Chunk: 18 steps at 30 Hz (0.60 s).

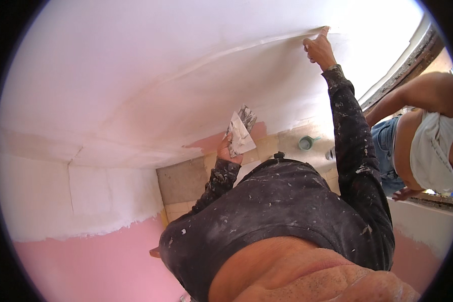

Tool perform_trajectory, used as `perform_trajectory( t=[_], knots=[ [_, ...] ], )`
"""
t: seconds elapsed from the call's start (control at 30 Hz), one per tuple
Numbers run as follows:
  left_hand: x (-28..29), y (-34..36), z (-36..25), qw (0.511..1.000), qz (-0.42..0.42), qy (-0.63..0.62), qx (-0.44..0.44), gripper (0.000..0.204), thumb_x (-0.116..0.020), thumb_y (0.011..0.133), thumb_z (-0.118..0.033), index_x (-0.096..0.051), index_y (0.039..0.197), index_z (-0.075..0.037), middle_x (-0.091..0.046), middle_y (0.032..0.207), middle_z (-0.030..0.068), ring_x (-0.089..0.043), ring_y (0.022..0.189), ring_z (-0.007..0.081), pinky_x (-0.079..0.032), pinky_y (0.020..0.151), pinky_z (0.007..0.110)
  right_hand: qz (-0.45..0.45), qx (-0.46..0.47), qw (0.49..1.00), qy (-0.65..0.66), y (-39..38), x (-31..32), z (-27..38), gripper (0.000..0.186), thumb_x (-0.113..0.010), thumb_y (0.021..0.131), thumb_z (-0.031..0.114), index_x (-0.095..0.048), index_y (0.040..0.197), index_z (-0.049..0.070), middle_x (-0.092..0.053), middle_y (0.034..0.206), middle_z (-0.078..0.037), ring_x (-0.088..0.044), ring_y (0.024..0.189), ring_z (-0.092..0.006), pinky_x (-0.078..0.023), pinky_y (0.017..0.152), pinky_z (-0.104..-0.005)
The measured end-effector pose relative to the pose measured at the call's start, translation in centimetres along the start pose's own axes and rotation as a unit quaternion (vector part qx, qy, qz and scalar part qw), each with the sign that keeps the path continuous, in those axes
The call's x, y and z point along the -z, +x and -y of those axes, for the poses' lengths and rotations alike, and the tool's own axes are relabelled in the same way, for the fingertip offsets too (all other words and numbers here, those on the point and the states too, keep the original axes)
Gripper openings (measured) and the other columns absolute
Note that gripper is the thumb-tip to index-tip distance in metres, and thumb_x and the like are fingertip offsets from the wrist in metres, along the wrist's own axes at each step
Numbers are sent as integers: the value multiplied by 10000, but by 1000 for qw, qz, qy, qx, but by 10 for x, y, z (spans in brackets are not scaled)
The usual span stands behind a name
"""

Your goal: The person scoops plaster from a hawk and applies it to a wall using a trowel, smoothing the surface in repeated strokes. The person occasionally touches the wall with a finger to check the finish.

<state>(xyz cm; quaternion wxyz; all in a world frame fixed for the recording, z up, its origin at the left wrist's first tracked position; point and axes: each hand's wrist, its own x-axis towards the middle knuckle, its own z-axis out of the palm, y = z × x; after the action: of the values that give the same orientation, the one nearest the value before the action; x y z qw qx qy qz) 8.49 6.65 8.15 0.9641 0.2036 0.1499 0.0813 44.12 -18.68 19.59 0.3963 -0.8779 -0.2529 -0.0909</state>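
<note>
Closest to the camera was the person's black shirt (282, 196), flecked with pale splashes. Beyond it, low before the wall, the left hand (228, 151) was closed round the near end of a white-coated blade (242, 140); a grey-smeared blade (246, 117) showed just behind it, and whether the fingers gripped that one too could not be told. The right hand (319, 51) was stretched high on the wall (151, 75), forefinger out and the others curled, with no tool visible in it. Its fingertip seemed to touch the end of a long raised seam (236, 49). Pressing there could have dented the edge, if the coat was soft. The blades looked the likelier trouble: with attention on the raised arm, a slackened left grip might have let them tilt and shed their coating. Farther down was a green dipper (305, 143), which stray drips could have fouled. On the right stood a co-worker (412, 146), near enough, perhaps, to jostle the reaching arm.
</note>
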Motion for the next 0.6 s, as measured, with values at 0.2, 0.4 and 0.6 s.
perform_trajectory(
  t=[0.2,0.4,0.6],
  knots=[
    [7,-13,-2,998,-29,-34,-37,422,-601,905,-112,-504,1295,14,-605,1245,156,-578,1162,285,-452,1037,428,76,6,989,-130,-11,-32,73,472,-531,961,411,-476,1079,-43,-485,617,4,-389,439,-50,-488,418,-255],
    [-1,-8,-7,995,-71,-68,-32,457,-604,903,-109,-478,1323,18,-571,1290,170,-550,1198,297,-433,1056,440,79,-84,989,89,-21,-73,161,1016,-548,833,258,186,1371,-194,-652,739,-252,-659,654,-370,-565,680,-426],
    [30,8,-13,996,-37,-33,-76,484,-591,914,-142,-447,1349,15,-542,1329,149,-497,1248,294,-364,1092,461,117,-20,988,101,-27,-138,215,1014,-548,801,237,167,1385,-183,-651,720,-263,-650,663,-402,-548,654,-467]
  ],
)
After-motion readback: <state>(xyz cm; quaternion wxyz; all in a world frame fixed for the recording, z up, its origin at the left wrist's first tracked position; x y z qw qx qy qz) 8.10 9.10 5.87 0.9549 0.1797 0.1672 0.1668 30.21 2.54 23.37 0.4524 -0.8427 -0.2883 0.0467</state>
